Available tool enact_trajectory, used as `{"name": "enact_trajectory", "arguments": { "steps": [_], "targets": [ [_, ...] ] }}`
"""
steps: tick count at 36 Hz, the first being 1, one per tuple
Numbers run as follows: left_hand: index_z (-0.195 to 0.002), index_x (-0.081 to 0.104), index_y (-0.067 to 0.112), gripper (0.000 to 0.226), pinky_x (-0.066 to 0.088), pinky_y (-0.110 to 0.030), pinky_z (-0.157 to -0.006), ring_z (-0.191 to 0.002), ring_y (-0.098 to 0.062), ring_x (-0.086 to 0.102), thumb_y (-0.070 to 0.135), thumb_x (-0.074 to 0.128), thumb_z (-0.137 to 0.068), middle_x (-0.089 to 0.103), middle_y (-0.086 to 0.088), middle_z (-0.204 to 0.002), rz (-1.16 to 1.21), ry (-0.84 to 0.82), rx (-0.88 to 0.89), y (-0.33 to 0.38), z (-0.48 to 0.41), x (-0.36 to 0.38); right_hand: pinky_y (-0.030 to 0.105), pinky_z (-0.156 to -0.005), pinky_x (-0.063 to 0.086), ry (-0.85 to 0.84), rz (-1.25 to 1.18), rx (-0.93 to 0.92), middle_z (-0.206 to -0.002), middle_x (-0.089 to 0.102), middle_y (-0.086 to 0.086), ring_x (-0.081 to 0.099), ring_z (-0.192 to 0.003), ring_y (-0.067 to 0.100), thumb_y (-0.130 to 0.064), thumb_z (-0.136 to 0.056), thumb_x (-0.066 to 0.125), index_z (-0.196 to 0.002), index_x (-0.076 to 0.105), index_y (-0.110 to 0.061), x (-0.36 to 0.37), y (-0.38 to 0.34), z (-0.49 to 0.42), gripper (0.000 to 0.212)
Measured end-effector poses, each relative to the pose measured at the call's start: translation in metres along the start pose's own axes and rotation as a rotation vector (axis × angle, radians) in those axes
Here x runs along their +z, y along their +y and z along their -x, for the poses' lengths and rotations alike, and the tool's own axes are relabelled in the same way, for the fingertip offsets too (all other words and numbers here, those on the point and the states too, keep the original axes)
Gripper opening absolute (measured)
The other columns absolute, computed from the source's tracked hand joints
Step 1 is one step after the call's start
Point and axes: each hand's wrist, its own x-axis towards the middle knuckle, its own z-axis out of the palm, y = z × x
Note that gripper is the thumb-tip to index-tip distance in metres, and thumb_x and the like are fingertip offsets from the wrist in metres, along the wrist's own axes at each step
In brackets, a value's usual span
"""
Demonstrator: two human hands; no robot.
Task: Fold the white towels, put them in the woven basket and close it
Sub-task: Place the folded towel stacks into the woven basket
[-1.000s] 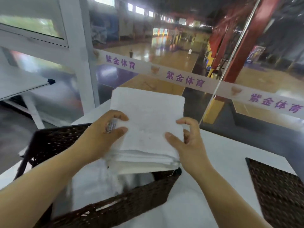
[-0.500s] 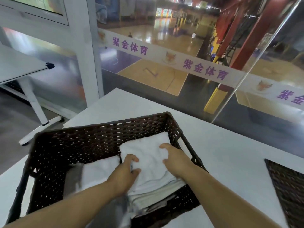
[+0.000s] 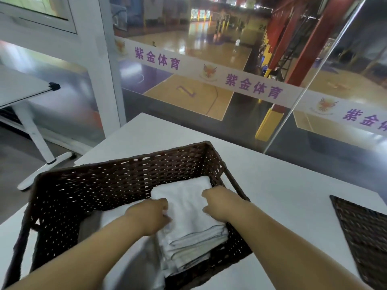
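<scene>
Two hands are seen inside the woven basket (image 3: 109, 181), which stands open on the white counter (image 3: 282, 181). A stack of folded towels (image 3: 188, 208) is held between them in the basket's right half, close against the right wall. The left hand (image 3: 149, 215) is curled on the stack's left edge, with fingers and thumb pinching the cloth. The right hand (image 3: 219, 203) is curled over the right edge, just beside the wicker. Whether the stack rests on the basket floor cannot be told, as its underside is hidden. More white cloth (image 3: 114, 214) is seen to the left, beside the left forearm. A flat woven panel, taken to be the lid (image 3: 364, 233), lies on the counter well apart to the right.

The step in hand is judged to be the placing of the towels; the closing is not yet done. For the next move, the stack would need to be let go and the fingers drawn out without the top layers being dragged askew. The lid would then have to be fetched from the right and set squarely on the rim. Whether towels remain unfolded outside the view cannot be told.
</scene>
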Motion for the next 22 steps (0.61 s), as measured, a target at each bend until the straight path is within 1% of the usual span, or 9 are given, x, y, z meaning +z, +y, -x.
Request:
{"name": "enact_trajectory", "arguments": {
  "steps": [2,3,5,9,10,12,14,18,22],
  "targets": [
    [-0.120,0.050,0.026,0.036,0.046,-0.028,-0.084,-0.107,-0.018,0.056,0.049,0.047,-0.092,0.057,0.002,-0.121,-0.080,0.055,-0.015,0.005,0.010,-0.013,0.034,-0.091,0.043,0.011,0.011,-0.064,-0.137,0.046,0.010,0.048,-0.121,0.027,-0.031,-0.096,0.051,-0.138,0.044,-0.015,-0.018,-0.003,0.017,0.046],
    [-0.119,0.051,0.027,0.036,0.047,-0.029,-0.084,-0.106,-0.017,0.056,0.050,0.047,-0.092,0.057,0.004,-0.120,-0.094,0.088,-0.015,0.009,0.016,-0.020,0.036,-0.094,0.042,0.031,0.029,-0.097,-0.138,0.046,0.009,0.047,-0.123,0.026,-0.033,-0.096,0.051,-0.139,0.043,-0.017,-0.027,-0.005,0.027,0.047],
    [-0.118,0.051,0.030,0.035,0.048,-0.030,-0.082,-0.102,-0.015,0.058,0.053,0.045,-0.092,0.059,0.007,-0.117,-0.097,0.171,0.000,0.018,0.031,-0.033,0.039,-0.095,0.042,0.094,0.081,-0.143,-0.136,0.048,0.006,0.046,-0.123,0.026,-0.036,-0.095,0.052,-0.137,0.043,-0.020,-0.044,-0.005,0.047,0.046],
    [-0.114,0.051,0.034,0.031,0.048,-0.033,-0.082,-0.101,-0.012,0.058,0.054,0.043,-0.092,0.059,0.012,-0.114,-0.125,0.360,0.091,0.044,0.063,-0.055,0.039,-0.084,0.044,0.211,0.106,-0.180,-0.124,0.054,0.002,0.050,-0.114,0.024,-0.041,-0.094,0.053,-0.132,0.046,-0.024,-0.070,0.005,0.091,0.042],
    [-0.112,0.051,0.035,0.029,0.049,-0.033,-0.080,-0.098,-0.011,0.057,0.054,0.043,-0.092,0.059,0.013,-0.111,-0.128,0.402,0.120,0.052,0.071,-0.060,0.038,-0.084,0.045,0.237,0.096,-0.182,-0.121,0.055,0.001,0.051,-0.112,0.023,-0.041,-0.093,0.053,-0.131,0.046,-0.025,-0.075,0.009,0.103,0.042],
    [-0.107,0.052,0.036,0.025,0.048,-0.032,-0.076,-0.091,-0.009,0.055,0.054,0.043,-0.092,0.058,0.014,-0.102,-0.131,0.485,0.174,0.070,0.090,-0.066,0.041,-0.089,0.046,0.276,0.088,-0.178,-0.122,0.055,0.000,0.051,-0.114,0.023,-0.043,-0.093,0.053,-0.133,0.045,-0.027,-0.082,0.020,0.129,0.043],
    [-0.102,0.052,0.036,0.023,0.046,-0.030,-0.071,-0.087,-0.009,0.054,0.054,0.043,-0.091,0.057,0.014,-0.096,-0.137,0.553,0.212,0.091,0.108,-0.069,0.042,-0.094,0.044,0.296,0.090,-0.154,-0.131,0.052,0.000,0.048,-0.119,0.023,-0.044,-0.093,0.052,-0.137,0.042,-0.028,-0.084,0.035,0.155,0.047],
    [-0.098,0.053,0.038,0.021,0.044,-0.030,-0.069,-0.084,-0.009,0.054,0.055,0.044,-0.091,0.058,0.015,-0.094,-0.145,0.606,0.254,0.137,0.141,-0.060,0.039,-0.100,0.041,0.333,0.074,-0.094,-0.142,0.044,-0.003,0.044,-0.127,0.020,-0.047,-0.094,0.051,-0.141,0.035,-0.032,-0.073,0.074,0.211,0.052],
    [-0.105,0.055,0.037,0.023,0.045,-0.029,-0.074,-0.093,-0.007,0.056,0.053,0.045,-0.091,0.060,0.017,-0.103,-0.128,0.556,0.292,0.190,0.172,-0.026,0.037,-0.103,0.038,0.327,0.064,-0.032,-0.144,0.042,-0.004,0.040,-0.130,0.020,-0.048,-0.094,0.049,-0.143,0.032,-0.033,-0.039,0.120,0.266,0.054]
  ]
}}
